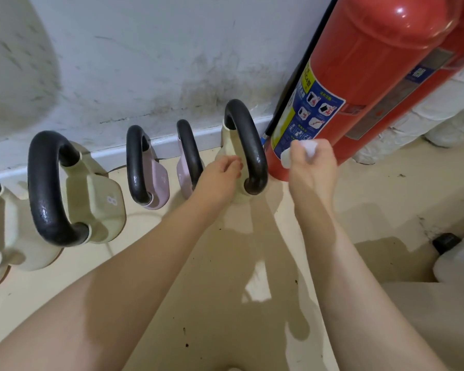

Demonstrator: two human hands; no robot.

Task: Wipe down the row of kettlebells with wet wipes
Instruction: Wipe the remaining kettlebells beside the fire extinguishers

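Beside the extinguisher (359,84), the end kettlebell (239,167) of the row is steadied by the left hand (220,178) resting on its body, seemingly so the wipe (303,151) bunched in the right hand (314,167) can be applied.

light: bright, even | glare: fire extinguisher (381,62) | shadows: soft on floor (225,303) | edges: wide-angle bending

A row of kettlebells stands on the floor (212,303) along a scuffed wall (145,62). The left hand (220,178) rests on the cream kettlebell (245,153) at the right end, beside its black handle. The right hand (312,167) is closed around a crumpled white wipe (307,148), just in front of a red extinguisher (364,76). Two pink kettlebells (158,180) stand further left
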